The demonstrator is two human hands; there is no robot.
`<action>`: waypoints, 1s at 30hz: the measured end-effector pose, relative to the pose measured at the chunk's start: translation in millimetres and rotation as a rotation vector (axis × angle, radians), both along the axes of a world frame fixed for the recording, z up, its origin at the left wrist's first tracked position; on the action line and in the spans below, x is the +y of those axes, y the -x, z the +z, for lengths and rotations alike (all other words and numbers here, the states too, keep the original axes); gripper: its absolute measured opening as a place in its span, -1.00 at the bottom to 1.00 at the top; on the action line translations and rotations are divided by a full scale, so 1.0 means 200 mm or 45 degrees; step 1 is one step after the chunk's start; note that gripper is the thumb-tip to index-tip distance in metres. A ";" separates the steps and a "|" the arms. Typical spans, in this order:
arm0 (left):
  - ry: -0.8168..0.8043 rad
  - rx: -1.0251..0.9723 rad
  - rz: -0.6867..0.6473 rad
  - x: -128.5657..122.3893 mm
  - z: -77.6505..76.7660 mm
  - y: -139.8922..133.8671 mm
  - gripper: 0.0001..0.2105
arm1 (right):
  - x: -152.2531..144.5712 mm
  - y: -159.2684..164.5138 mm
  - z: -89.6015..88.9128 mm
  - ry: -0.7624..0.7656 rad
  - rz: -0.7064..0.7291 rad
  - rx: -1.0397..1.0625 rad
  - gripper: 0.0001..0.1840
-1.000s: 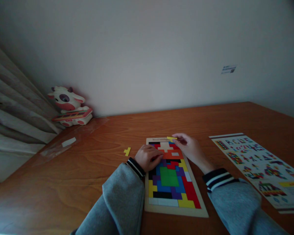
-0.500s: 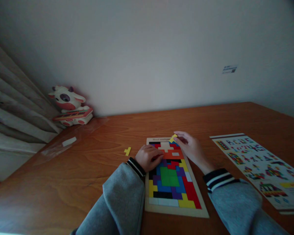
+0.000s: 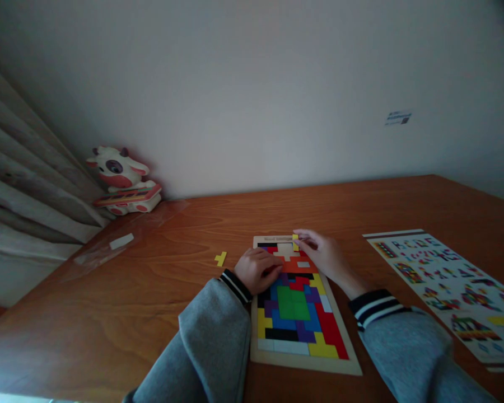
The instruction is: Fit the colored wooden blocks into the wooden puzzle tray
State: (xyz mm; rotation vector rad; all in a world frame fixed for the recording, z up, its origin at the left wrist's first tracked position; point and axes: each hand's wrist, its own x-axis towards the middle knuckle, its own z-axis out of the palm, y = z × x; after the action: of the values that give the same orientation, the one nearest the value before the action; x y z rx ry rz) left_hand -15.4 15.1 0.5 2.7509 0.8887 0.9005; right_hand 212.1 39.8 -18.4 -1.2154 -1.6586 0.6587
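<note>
My right hand (image 3: pixel 319 249) pinches a yellow puzzle piece (image 3: pixel 295 242) between thumb and fingers, over the far end of a wooden block puzzle board (image 3: pixel 304 365). The piece now looks narrow and upright. Across the board's left edge lies my left hand (image 3: pixel 258 270), fingers stretched over the blocks, hiding some of them; nothing shows in its grasp. Coloured blocks fill most of the frame, among them a green block (image 3: pixel 293 303) in the middle. Bare pale base (image 3: pixel 283 250) shows near the far end, and a small pale gap (image 3: pixel 303 264) sits among orange blocks (image 3: pixel 293 261).
A loose yellow piece (image 3: pixel 220 258) lies left of the board. To the right is a printed pattern sheet (image 3: pixel 441 291). At the back left stand a cow toy with a keyboard (image 3: pixel 126 182) and clear plastic wrapping (image 3: pixel 96 260), beside a curtain (image 3: pixel 29 196).
My right hand has turned the yellow piece, which showed its stepped face before and now looks like a narrow strip. It stays over the board's far end. My left hand keeps its place.
</note>
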 end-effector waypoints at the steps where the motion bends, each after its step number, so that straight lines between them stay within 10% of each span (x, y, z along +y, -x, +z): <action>1: -0.004 -0.001 -0.002 0.00 0.00 0.00 -0.83 | 0.00 0.01 0.00 0.003 0.020 -0.037 -0.72; 16: -0.017 -0.002 -0.006 0.00 -0.01 0.00 -0.84 | 0.01 -0.01 -0.05 -0.220 -0.053 -0.713 -0.67; 30: -0.025 0.015 -0.007 0.00 0.00 0.00 -0.84 | -0.02 0.01 0.05 -0.127 0.033 -0.369 -0.84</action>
State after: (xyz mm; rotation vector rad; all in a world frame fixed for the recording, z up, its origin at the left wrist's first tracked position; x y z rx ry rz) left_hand -15.2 14.9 1.1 2.7766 0.8790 0.8974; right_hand 209.9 35.3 -8.9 -1.2642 -1.9249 0.4237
